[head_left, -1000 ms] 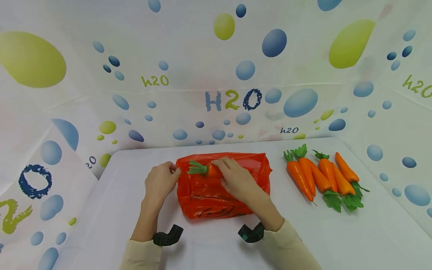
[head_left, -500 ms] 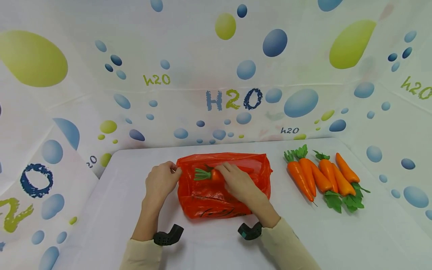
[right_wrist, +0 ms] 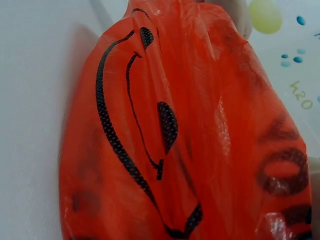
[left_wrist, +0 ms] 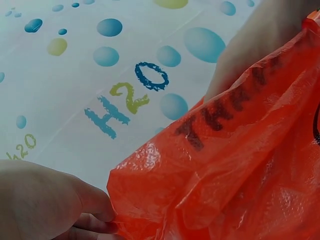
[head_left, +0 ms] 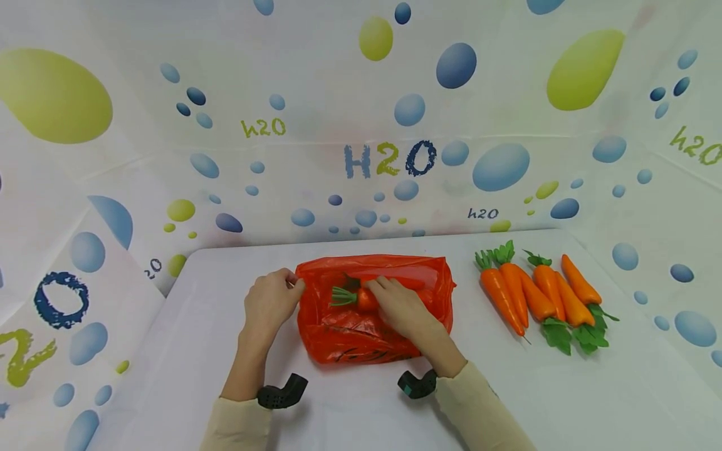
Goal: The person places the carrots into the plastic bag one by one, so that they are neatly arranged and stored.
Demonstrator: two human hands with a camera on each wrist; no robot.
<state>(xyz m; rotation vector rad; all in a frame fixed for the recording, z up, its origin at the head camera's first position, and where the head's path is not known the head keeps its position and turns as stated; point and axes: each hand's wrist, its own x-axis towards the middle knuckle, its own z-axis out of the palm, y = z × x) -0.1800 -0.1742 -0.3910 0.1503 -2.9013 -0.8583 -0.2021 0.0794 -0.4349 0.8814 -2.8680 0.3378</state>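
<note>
A red plastic bag (head_left: 344,351) with black print lies on the table, its mouth spread open. At its left edge, my left hand (head_left: 269,304) pinches the plastic; the left wrist view shows the thumb and fingers of that hand (left_wrist: 55,205) on the bag's corner (left_wrist: 130,200). My right hand (head_left: 405,311) grips an orange toy carrot (head_left: 366,299) in the bag's mouth, its green top pointing left. A dark leafy bit shows just behind this carrot. In the right wrist view the bag (right_wrist: 200,110) hides the carrot and most of the hand.
Several toy carrots (head_left: 499,300) with green leaves lie side by side on the right of the white table (head_left: 186,351). Behind the table hangs a white backdrop (head_left: 316,188) with blue and green spots, folding round both sides.
My right hand has moved the carrot slightly right and nearer me, lower into the bag. A dark leafy bit has come into sight behind it. My left hand keeps its pinch on the bag.
</note>
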